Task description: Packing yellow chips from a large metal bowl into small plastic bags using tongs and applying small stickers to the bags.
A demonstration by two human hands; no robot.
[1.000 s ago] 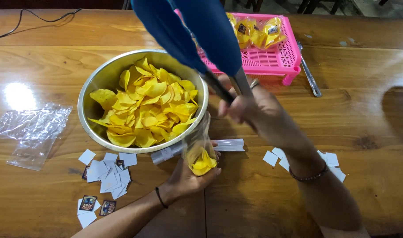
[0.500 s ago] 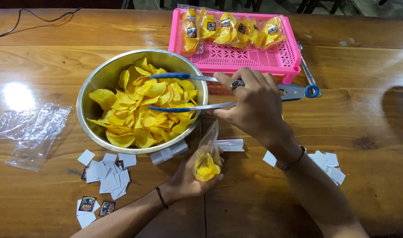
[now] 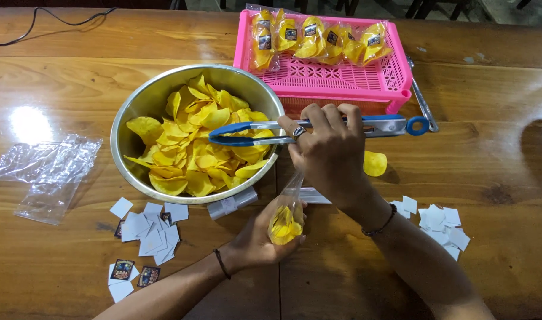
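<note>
Gripping a pair of steel tongs (image 3: 318, 127) with blue rubbery tips, the right hand (image 3: 327, 151) sits at centre frame, fingers wrapped tight round both arms, and the tips lie pressed together over the chips (image 3: 194, 148). Those chips are thin, curled and bright yellow, heaped in a round, shiny metal bowl (image 3: 149, 101) at centre left. Just below the bowl's rim, the left hand (image 3: 259, 240) is clamped round a small clear plastic bag (image 3: 287, 216), soft and crinkly, standing upright with yellow chips in its bottom. One loose chip (image 3: 375, 163) lies on the glossy wooden desk (image 3: 490, 148), right of the tongs hand. Up top, a pink lattice plastic basket (image 3: 342, 80) holds a row of filled clear packets (image 3: 315, 41), each with a small dark square label on front. Lower left, small square paper labels (image 3: 146, 228) lie scattered, mostly white side up, a few showing dark print; more white squares (image 3: 440, 225) lie at right. Far left, empty clear bags (image 3: 45, 172) lie flat and wrinkled.
</note>
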